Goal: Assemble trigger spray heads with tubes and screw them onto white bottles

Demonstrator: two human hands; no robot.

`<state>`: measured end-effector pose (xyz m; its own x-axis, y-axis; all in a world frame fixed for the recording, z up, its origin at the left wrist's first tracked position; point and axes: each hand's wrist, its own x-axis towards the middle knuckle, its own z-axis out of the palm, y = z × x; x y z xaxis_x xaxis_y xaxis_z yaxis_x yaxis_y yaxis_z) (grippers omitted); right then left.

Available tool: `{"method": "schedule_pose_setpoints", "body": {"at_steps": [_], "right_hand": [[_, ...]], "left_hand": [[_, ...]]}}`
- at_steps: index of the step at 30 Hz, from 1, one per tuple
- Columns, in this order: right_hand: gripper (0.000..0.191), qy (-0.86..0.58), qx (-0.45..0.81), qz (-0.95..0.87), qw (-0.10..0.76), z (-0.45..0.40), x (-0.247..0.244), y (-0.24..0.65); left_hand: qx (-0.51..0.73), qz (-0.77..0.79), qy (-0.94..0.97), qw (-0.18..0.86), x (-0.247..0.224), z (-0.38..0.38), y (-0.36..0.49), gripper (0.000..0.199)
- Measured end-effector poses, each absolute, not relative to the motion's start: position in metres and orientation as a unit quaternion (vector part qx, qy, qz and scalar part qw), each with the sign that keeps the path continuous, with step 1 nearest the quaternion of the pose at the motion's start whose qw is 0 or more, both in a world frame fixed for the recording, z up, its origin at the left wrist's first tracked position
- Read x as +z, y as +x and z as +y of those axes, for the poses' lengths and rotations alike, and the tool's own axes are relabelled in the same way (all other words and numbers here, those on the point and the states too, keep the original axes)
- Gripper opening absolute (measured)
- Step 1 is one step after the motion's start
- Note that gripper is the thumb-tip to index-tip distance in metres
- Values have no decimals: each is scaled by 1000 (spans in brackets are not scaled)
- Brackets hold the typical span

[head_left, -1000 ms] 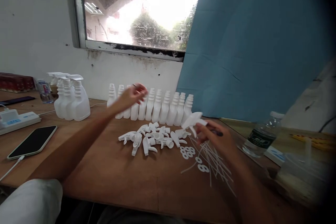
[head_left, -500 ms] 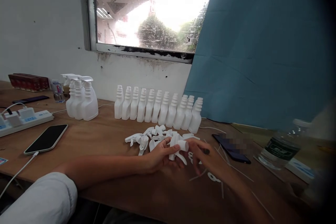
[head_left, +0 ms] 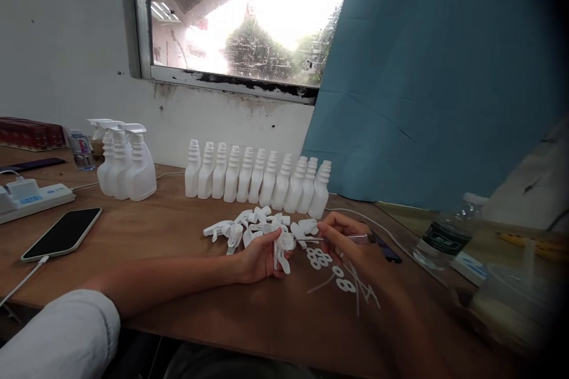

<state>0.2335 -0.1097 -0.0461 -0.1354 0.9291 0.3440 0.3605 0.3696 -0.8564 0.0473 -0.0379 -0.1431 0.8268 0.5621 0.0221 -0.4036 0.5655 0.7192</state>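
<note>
My left hand (head_left: 262,257) holds a white spray trigger head (head_left: 283,246), its round collar facing right. In my right hand (head_left: 349,237) is a thin tool (head_left: 361,238) with a clear handle, its narrow shaft pointing left at the collar. Behind my hands lies a pile of white trigger heads (head_left: 233,232). White ring washers (head_left: 318,257) and thin white tubes (head_left: 358,302) rest on the table, beside and below my right hand.
A row of open white bottles (head_left: 244,177) stands by the wall. At the left are bottles with spray heads (head_left: 141,172), a phone (head_left: 62,234) and a power strip (head_left: 40,198). A water bottle (head_left: 447,237) stands at the right, near a dark phone (head_left: 387,249).
The trigger head in my left hand has turned and moved slightly left. My right hand has drawn back from it, and the tool's shaft now shows against the collar. The view has shifted right.
</note>
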Motion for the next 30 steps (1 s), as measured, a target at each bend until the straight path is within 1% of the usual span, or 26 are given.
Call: {"method": "schedule_pose_setpoints", "body": {"at_steps": [7,10,13,15,19,25,27,28,30], "right_hand": [[32,-484,221,-723,441,-108,-50,227],[28,-464,142,-749,451,-107,-52,226],[35,-445,73,-776,441,-107,-53,225],[40,-447,57,-776,442,-108,-54,225],[43,-456,29,-765,454,-107,-57,222],[45,-387,-135,-798,443,-105,-65,220],[45,-373,-144,-804,441,-105,-66,221],[45,-378,-126,-805,441,-105,-65,222],[45,-403,-51,-801,440,-105,-64,224]], "left_hand": [[274,100,381,877,-143,-39,48,37],[275,89,386,876,-141,-41,48,33],[273,83,402,870,-142,-42,48,33],[271,80,416,864,-143,-42,47,35],[271,73,424,861,-145,-41,47,34],[273,52,428,860,-143,-44,48,29],[267,46,426,863,-143,-44,48,28],[264,48,424,865,-143,-44,47,28],[256,59,423,867,-145,-43,47,29]]}}
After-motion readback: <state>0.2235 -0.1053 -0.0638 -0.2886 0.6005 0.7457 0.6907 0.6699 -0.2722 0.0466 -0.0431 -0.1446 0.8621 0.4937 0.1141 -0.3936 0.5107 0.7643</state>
